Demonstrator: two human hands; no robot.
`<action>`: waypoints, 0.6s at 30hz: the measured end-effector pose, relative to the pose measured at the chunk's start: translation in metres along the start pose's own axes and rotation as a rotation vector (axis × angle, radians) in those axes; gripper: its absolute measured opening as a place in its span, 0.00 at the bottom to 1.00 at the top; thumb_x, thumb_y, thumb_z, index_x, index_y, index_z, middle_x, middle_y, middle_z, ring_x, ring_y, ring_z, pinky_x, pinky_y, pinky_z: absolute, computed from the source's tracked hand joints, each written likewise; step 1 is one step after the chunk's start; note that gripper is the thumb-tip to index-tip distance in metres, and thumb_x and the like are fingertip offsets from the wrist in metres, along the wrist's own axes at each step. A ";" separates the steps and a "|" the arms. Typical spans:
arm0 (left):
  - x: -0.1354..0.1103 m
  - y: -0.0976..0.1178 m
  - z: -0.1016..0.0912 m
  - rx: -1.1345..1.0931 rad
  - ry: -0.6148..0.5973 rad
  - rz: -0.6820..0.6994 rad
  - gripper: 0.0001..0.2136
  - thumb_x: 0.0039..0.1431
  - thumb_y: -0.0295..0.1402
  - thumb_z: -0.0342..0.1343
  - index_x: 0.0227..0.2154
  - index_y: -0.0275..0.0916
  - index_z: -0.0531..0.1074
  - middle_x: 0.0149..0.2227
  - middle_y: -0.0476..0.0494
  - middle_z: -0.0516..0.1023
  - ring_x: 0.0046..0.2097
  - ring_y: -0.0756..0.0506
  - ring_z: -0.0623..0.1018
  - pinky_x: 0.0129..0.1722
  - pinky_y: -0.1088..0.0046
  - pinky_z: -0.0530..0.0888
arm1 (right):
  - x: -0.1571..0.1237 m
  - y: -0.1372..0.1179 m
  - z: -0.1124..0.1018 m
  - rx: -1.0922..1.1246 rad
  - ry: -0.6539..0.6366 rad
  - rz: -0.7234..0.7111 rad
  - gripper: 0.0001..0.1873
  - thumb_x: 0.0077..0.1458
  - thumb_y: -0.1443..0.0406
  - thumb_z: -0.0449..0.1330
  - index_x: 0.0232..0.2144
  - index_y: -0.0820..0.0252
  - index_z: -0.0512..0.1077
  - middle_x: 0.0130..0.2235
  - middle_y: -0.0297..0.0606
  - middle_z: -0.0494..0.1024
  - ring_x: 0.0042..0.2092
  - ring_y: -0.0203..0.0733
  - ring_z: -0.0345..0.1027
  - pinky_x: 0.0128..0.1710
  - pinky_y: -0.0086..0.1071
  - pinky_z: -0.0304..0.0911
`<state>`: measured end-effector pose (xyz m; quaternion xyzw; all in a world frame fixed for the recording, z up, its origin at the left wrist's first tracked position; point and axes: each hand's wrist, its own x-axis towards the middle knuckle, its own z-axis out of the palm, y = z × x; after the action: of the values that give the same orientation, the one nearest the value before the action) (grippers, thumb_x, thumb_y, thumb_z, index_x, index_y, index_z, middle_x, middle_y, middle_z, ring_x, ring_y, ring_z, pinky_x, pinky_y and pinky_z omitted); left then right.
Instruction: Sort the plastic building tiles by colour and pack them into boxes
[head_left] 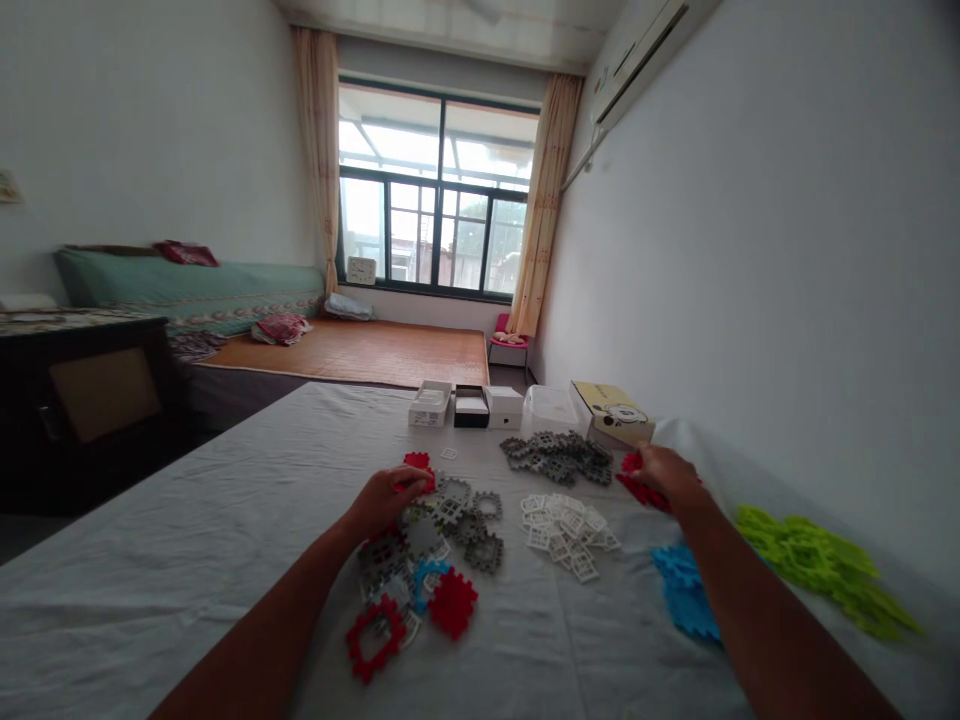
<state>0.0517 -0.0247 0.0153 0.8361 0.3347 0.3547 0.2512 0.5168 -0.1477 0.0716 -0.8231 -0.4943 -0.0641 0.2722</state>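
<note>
My left hand (397, 486) is closed in a pinch on a red toothed building plate (418, 460) at the far side of a mixed pile. That pile holds grey plates (424, 538), a blue ring-like piece (429, 582), a solid red plate (453, 603) and a red open frame (375, 638). Over on the right, my right hand (667, 474) has its fingers closed on a red toothed piece at a small stack of red plates (637, 490). The hand partly covers that stack. Below my right forearm lie blue plates (684, 590), partly hidden by it.
White window-grid pieces (568, 530) lie mid-table, with dark grey plates (559, 458) behind them. Lime-green plates (817, 560) sit by the right wall. Small boxes (430, 405), a clear container (551, 408) and a yellow box (613, 412) line the table's (187, 560) far edge.
</note>
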 end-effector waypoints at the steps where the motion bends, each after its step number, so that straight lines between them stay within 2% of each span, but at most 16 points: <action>1: 0.000 -0.001 0.000 0.005 0.016 0.000 0.12 0.56 0.38 0.51 0.35 0.42 0.78 0.39 0.48 0.81 0.42 0.45 0.78 0.45 0.72 0.71 | 0.001 0.017 -0.003 -0.121 -0.022 0.052 0.11 0.34 0.66 0.67 0.26 0.60 0.73 0.36 0.48 0.79 0.42 0.57 0.70 0.38 0.43 0.62; 3: 0.000 -0.003 0.000 0.015 0.061 -0.017 0.12 0.56 0.38 0.51 0.36 0.42 0.78 0.39 0.47 0.81 0.42 0.45 0.78 0.43 0.72 0.72 | 0.003 0.038 -0.001 -0.341 -0.043 0.100 0.13 0.40 0.62 0.65 0.32 0.59 0.74 0.42 0.52 0.77 0.48 0.61 0.67 0.39 0.49 0.61; 4: 0.001 -0.005 -0.001 0.026 0.092 -0.031 0.12 0.56 0.38 0.51 0.36 0.42 0.78 0.40 0.47 0.81 0.43 0.45 0.77 0.43 0.72 0.72 | 0.004 0.041 0.003 -0.402 -0.025 0.086 0.14 0.44 0.60 0.63 0.35 0.59 0.73 0.45 0.52 0.76 0.49 0.62 0.65 0.40 0.51 0.61; 6: 0.001 -0.010 -0.004 0.063 0.162 -0.062 0.13 0.57 0.38 0.50 0.38 0.42 0.77 0.41 0.47 0.80 0.43 0.45 0.77 0.44 0.71 0.72 | 0.004 0.028 0.017 -0.385 0.011 -0.020 0.17 0.50 0.57 0.58 0.41 0.59 0.73 0.47 0.52 0.74 0.51 0.60 0.64 0.42 0.50 0.61; 8: 0.001 -0.017 -0.007 0.120 0.213 -0.086 0.14 0.58 0.36 0.48 0.40 0.41 0.77 0.41 0.45 0.80 0.44 0.45 0.77 0.47 0.70 0.71 | 0.000 -0.006 0.033 -0.269 -0.035 -0.174 0.17 0.53 0.58 0.55 0.43 0.57 0.72 0.46 0.49 0.75 0.49 0.55 0.66 0.45 0.45 0.61; 10: 0.000 -0.024 -0.009 0.185 0.218 -0.102 0.14 0.57 0.35 0.48 0.42 0.40 0.76 0.43 0.43 0.79 0.46 0.44 0.76 0.49 0.67 0.70 | -0.014 -0.054 0.049 -0.129 -0.158 -0.326 0.15 0.53 0.59 0.55 0.43 0.54 0.73 0.43 0.44 0.77 0.46 0.49 0.69 0.44 0.39 0.62; 12: -0.002 -0.029 -0.008 0.239 0.164 -0.087 0.15 0.57 0.35 0.49 0.45 0.40 0.75 0.47 0.41 0.77 0.50 0.43 0.73 0.52 0.65 0.68 | -0.036 -0.104 0.062 -0.004 -0.277 -0.462 0.13 0.53 0.60 0.56 0.40 0.51 0.74 0.41 0.39 0.79 0.43 0.45 0.71 0.42 0.36 0.63; 14: -0.004 -0.033 -0.004 0.273 0.075 -0.039 0.17 0.58 0.36 0.50 0.48 0.41 0.73 0.51 0.41 0.75 0.54 0.42 0.70 0.56 0.64 0.64 | -0.061 -0.148 0.072 0.079 -0.323 -0.574 0.12 0.53 0.60 0.55 0.39 0.52 0.75 0.40 0.39 0.79 0.41 0.44 0.72 0.41 0.34 0.63; 16: -0.006 -0.036 0.002 0.291 -0.007 0.008 0.18 0.58 0.36 0.50 0.50 0.41 0.71 0.53 0.42 0.73 0.56 0.42 0.68 0.58 0.64 0.61 | -0.084 -0.179 0.080 0.136 -0.324 -0.658 0.12 0.55 0.60 0.54 0.39 0.53 0.75 0.39 0.40 0.79 0.40 0.44 0.72 0.41 0.34 0.63; 18: -0.007 -0.039 0.008 0.298 -0.052 0.032 0.18 0.57 0.35 0.51 0.51 0.43 0.71 0.54 0.43 0.72 0.57 0.42 0.67 0.58 0.63 0.60 | -0.103 -0.198 0.086 0.183 -0.319 -0.714 0.11 0.55 0.62 0.53 0.38 0.53 0.74 0.39 0.39 0.79 0.40 0.43 0.71 0.40 0.34 0.62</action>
<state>0.0394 -0.0057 -0.0180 0.8781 0.3640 0.2834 0.1272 0.2825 -0.1116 0.0367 -0.5716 -0.7889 0.0185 0.2249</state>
